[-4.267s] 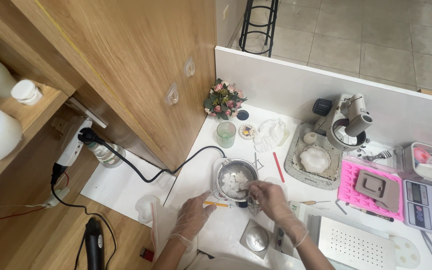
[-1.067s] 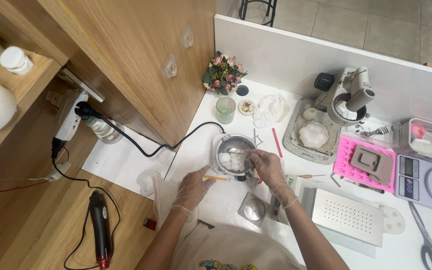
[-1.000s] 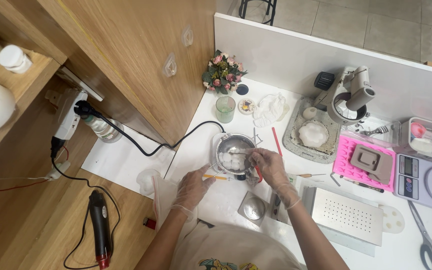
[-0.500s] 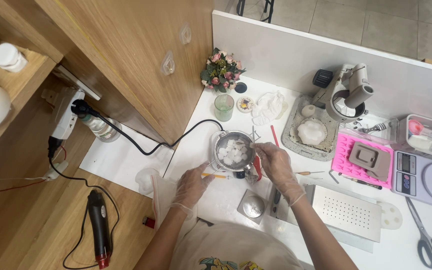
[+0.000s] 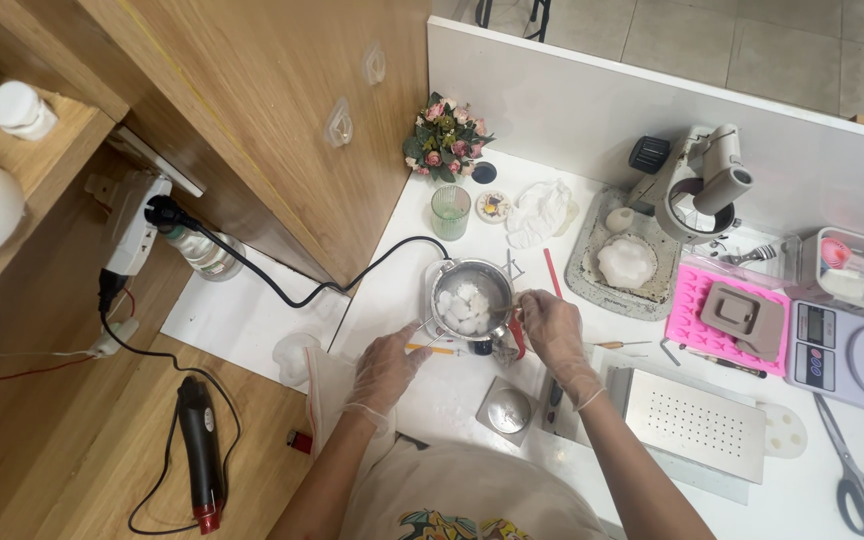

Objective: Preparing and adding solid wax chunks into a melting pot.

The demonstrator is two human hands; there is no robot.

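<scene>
A small steel pot [image 5: 471, 283] stands on a white heater base on the white table [image 5: 422, 290], with several white chunks [image 5: 462, 307] inside. My right hand [image 5: 549, 325], in a clear glove, holds a thin stirring stick whose tip reaches into the pot. My left hand [image 5: 388, 368], also gloved, rests at the pot's thin handle on its near left side; whether it grips the handle is unclear. A red-handled tool [image 5: 516, 335] lies just under my right hand.
A black cord [image 5: 282, 293] runs from the heater to a wall socket at left. Behind the pot stand a green glass [image 5: 450, 212] and a flower posy [image 5: 444, 141]. A microscope [image 5: 693, 187], pink mould [image 5: 729, 322], scale [image 5: 857, 355] and perforated metal plate [image 5: 696, 426] fill the right.
My right hand has drawn back from over the pot to its right rim while stirring; the white chunks have shifted inside. My left hand has stayed at the handle.
</scene>
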